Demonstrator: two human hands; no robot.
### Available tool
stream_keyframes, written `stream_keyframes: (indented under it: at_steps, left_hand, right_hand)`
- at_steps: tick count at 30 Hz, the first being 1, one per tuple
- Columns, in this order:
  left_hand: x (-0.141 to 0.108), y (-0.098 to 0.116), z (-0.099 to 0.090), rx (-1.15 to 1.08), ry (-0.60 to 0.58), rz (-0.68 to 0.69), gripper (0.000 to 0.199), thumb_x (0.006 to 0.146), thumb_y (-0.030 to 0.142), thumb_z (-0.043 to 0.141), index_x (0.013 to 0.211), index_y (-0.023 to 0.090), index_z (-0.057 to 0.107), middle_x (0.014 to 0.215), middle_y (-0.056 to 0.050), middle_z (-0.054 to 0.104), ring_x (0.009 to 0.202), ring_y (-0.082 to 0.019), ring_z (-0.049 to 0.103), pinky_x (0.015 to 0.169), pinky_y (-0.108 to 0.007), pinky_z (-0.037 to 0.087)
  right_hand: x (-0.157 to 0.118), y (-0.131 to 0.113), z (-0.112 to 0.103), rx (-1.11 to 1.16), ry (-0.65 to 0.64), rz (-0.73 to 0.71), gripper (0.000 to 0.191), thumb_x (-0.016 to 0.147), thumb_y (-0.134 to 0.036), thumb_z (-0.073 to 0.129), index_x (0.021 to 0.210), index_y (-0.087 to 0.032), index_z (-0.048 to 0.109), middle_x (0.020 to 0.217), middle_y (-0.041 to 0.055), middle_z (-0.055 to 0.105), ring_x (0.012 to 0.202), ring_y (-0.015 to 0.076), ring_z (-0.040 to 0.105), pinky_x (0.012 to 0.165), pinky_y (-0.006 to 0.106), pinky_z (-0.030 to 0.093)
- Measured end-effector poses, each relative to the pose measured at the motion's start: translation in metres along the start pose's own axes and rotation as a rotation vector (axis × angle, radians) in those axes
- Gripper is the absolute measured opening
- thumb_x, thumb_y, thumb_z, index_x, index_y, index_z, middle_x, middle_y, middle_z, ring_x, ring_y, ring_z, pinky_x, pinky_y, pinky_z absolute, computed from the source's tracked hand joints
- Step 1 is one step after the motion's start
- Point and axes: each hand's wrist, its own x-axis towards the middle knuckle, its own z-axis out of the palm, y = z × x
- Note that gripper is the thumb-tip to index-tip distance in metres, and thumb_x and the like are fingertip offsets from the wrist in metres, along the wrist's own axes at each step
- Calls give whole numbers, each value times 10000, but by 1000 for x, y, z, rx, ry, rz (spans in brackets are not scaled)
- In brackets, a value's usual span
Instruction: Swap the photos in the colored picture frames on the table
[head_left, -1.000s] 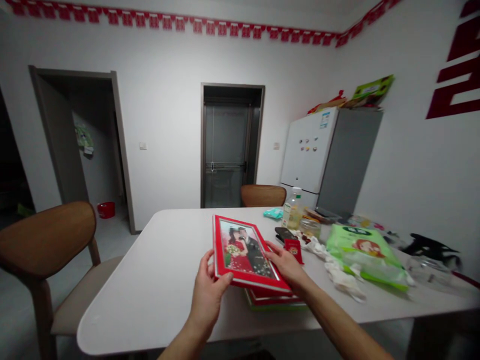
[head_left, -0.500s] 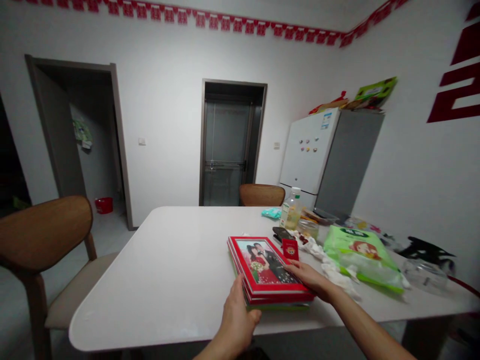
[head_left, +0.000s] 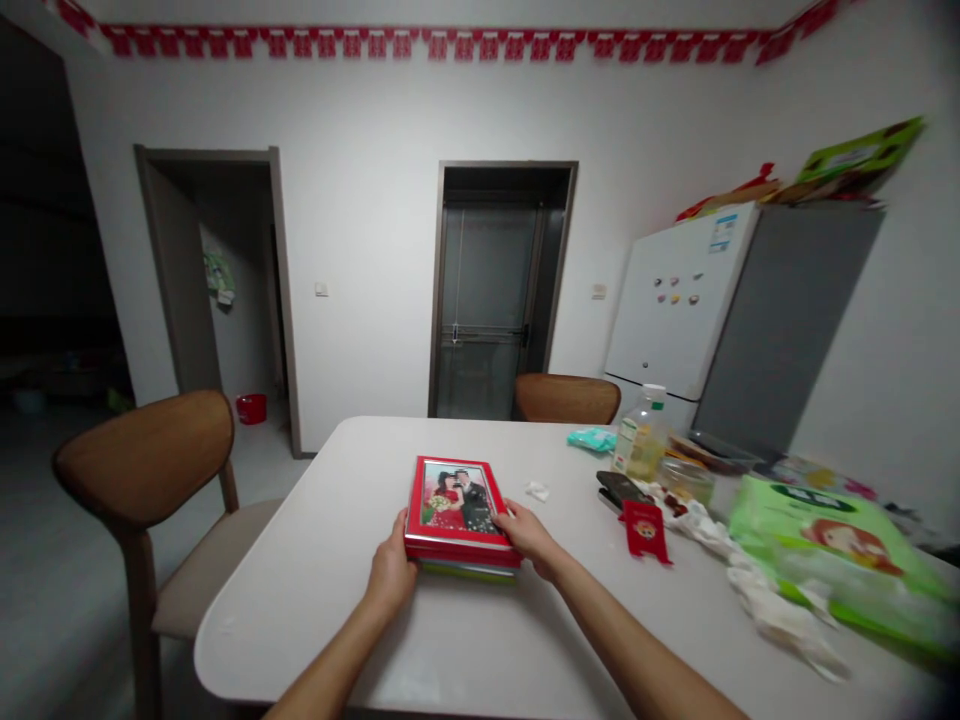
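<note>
A stack of red photo frames [head_left: 459, 498] lies near the middle of the white table [head_left: 292, 560]. The top one shows a picture of two people, one in a red dress with a bouquet. Silver and green edges peek out at the bottom of the stack. My left hand [head_left: 393, 568] grips its left side, thumb near the front corner. On the opposite side my right hand [head_left: 529, 536] holds the right edge, its thumb over the top frame. The fingertips under and behind the stack are hidden.
On the right are a red packet [head_left: 645, 528], a black phone-like object [head_left: 621, 488], a bottle [head_left: 640, 435], a glass bowl [head_left: 686, 482], crumpled tissues [head_left: 780, 610] and a green tissue pack [head_left: 832, 545]. Wooden chairs stand left [head_left: 154, 455] and behind [head_left: 568, 398].
Both hands have shifted the stack of photo frames leftward across the table, away from the red packet and the bottle. The camera view has also turned left.
</note>
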Motion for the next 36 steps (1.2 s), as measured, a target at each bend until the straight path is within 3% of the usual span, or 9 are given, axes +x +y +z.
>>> stream_keyframes:
  at_steps: [6,14,17,20,21,23,26,33,36]
  left_hand:
    - [27,-10,-15,-32,79,-39,691,569,6,527,1214,195,366,1003,-50,625,906,-208,564,732,-217,385]
    - [22,-5,-30,-143,219,-132,591,549,-7,540,1108,166,465,718,2,606,728,-167,575,688,-235,382]
    - [18,27,-42,-233,269,-72,576,608,73,537,1164,151,406,579,63,500,632,-139,538,667,-239,383]
    - [6,85,-52,-362,222,66,686,641,142,542,1262,215,260,577,91,469,565,-95,492,623,-214,385]
    - [1,106,-56,-423,178,129,724,636,152,549,1277,243,224,562,101,451,523,-79,464,585,-201,381]
    - [-12,142,-64,-709,-63,320,808,618,136,554,1302,254,142,546,104,432,467,-64,409,513,-191,360]
    - [-28,169,-73,-898,-202,357,852,577,115,556,1304,261,135,533,109,424,442,-53,373,466,-177,338]
    - [-31,151,-61,-925,-168,234,844,552,135,620,1276,224,194,526,112,462,444,-57,413,479,-189,345]
    - [-22,142,-57,-969,-139,90,494,593,338,656,1012,164,461,541,76,510,430,-48,433,441,-170,306]
  right_hand:
    - [37,-2,30,-72,45,-40,328,699,-249,392,966,-159,561,758,26,663,682,162,612,604,247,460]
    - [34,-4,19,-252,318,-115,515,688,-294,436,1169,-112,445,751,50,594,741,179,543,700,272,396]
    - [13,-35,28,-122,312,-299,595,669,-229,448,1248,-132,348,537,-51,457,533,115,453,586,237,382]
    - [-23,-88,44,264,60,-486,729,660,-195,471,1319,-198,161,475,-106,359,415,69,318,458,195,326]
    - [-36,-106,48,392,-29,-529,761,657,-180,470,1325,-236,108,490,-108,377,407,62,305,434,188,310]
    - [-61,-137,54,555,-158,-582,793,635,-149,473,1320,-280,96,490,-110,390,402,58,300,410,180,294]
    - [-85,-160,55,653,-227,-587,792,613,-131,478,1313,-283,140,486,-108,398,403,54,302,401,178,291]
    - [-79,-134,55,717,-198,-465,717,614,-142,507,1275,-238,245,475,-102,438,394,55,336,396,175,271]
    - [-67,-124,53,854,-129,-247,397,661,-288,531,1041,-182,494,494,-71,477,386,49,364,391,174,275]
